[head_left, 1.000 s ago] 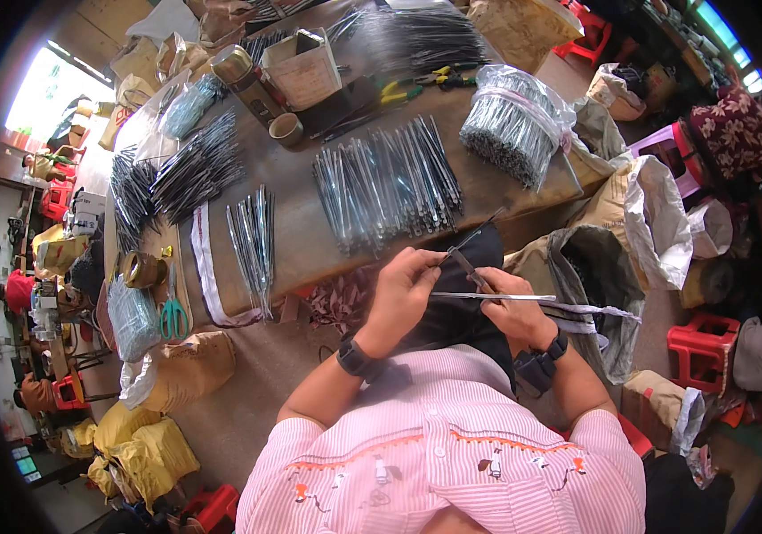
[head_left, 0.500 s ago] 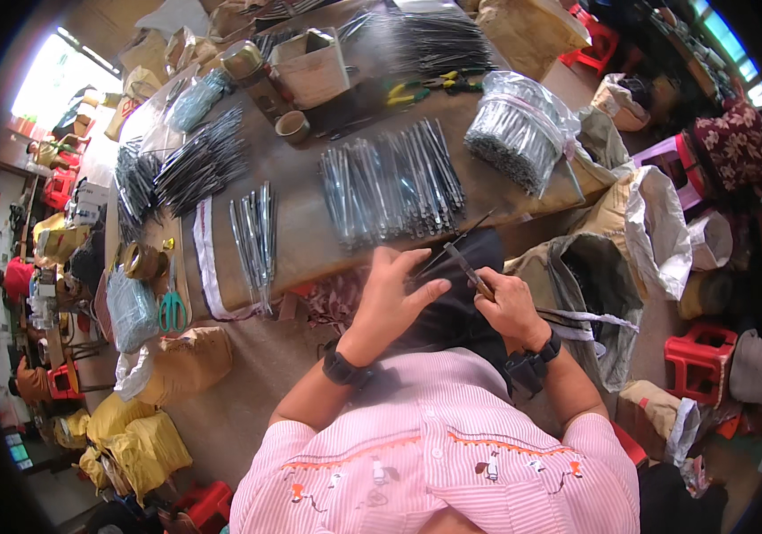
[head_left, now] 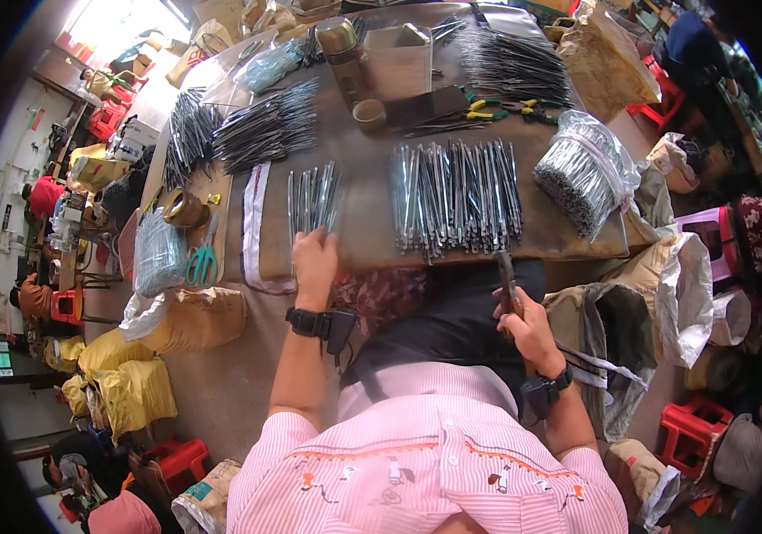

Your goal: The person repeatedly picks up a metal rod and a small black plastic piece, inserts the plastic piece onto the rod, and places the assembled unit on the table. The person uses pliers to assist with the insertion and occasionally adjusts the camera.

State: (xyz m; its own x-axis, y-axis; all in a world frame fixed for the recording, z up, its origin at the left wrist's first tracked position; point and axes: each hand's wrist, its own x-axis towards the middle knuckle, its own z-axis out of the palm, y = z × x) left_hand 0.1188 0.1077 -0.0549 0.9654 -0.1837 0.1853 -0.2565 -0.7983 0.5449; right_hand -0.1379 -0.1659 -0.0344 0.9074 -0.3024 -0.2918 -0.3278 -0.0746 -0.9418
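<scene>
Here, the right hand (head_left: 529, 331) holds one tool (head_left: 506, 274).

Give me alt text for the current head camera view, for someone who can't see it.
A person's left hand is at the near ends of a small row of thin strips on a cluttered table. The right hand holds a narrow tool near a larger row. Farther back stand a flask and a small cup.

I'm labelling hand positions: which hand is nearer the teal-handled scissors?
Left. The left hand is right of the scissors, at the smaller strip group; the right hand is farther right, gripping a tool.
</scene>
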